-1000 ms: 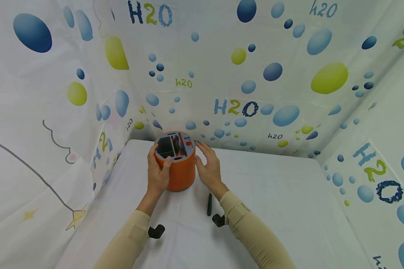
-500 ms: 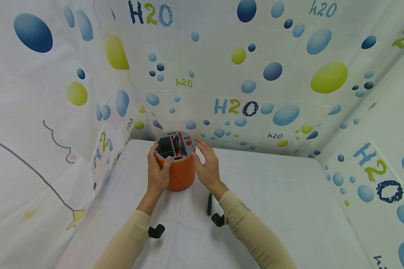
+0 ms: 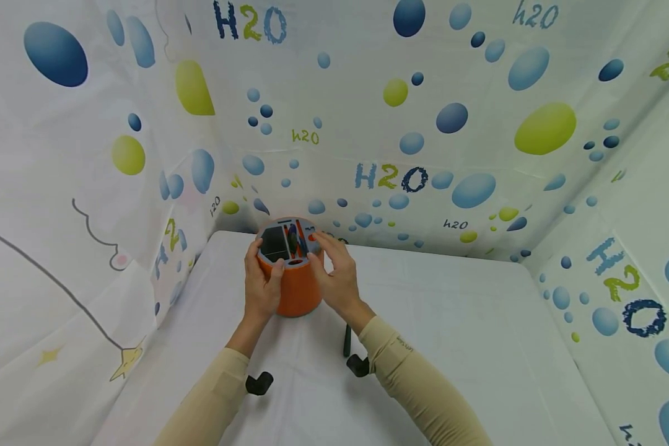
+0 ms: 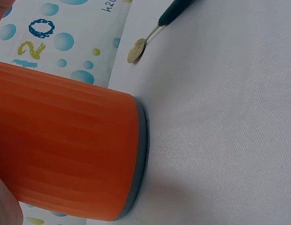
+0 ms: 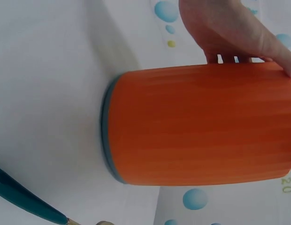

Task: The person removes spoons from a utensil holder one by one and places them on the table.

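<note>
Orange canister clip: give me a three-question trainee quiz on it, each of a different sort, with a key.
1. True or false: the orange canister lies on its side on the white table.
2. Which hand grips the canister's side? A. left hand B. right hand C. neither
3. Fill in: the teal-handled tool lies on the ____.

Key:
1. False. It stands upright on its grey base.
2. A. The left hand's fingers wrap round the wall; the right hand reaches over the canister's top, its fingers at the slots.
3. Table, apart from the canister.
</note>
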Tool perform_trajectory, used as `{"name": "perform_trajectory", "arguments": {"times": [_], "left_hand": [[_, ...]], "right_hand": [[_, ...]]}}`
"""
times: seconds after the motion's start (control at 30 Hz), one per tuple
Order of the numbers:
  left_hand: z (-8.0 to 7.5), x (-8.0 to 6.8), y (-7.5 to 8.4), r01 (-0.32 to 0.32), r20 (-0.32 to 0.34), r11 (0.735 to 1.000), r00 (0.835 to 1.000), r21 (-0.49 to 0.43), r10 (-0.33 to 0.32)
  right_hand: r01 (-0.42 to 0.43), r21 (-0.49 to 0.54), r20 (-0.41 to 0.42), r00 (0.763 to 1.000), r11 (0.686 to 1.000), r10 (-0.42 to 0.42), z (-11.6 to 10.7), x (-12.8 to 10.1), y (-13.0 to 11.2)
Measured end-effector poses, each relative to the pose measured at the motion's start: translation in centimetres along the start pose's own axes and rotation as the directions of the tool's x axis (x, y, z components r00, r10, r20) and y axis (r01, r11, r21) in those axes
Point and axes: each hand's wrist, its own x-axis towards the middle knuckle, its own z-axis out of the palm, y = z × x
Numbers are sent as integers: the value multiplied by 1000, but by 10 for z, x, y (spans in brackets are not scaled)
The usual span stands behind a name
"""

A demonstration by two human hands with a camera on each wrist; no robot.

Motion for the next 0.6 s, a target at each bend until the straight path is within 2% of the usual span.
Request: {"name": "perform_trajectory", "arguments": {"times": [0.37, 0.6], "left_hand": [[0, -2, -1, 6, -1, 1000, 1000, 12, -6], [-1, -3, 0, 9, -3, 1000, 1000, 26, -9]], "right_hand": [[18, -17, 31, 999, 1000, -18, 5, -3, -1], [-8, -33, 101, 995, 999, 11, 8, 1, -1]]}}
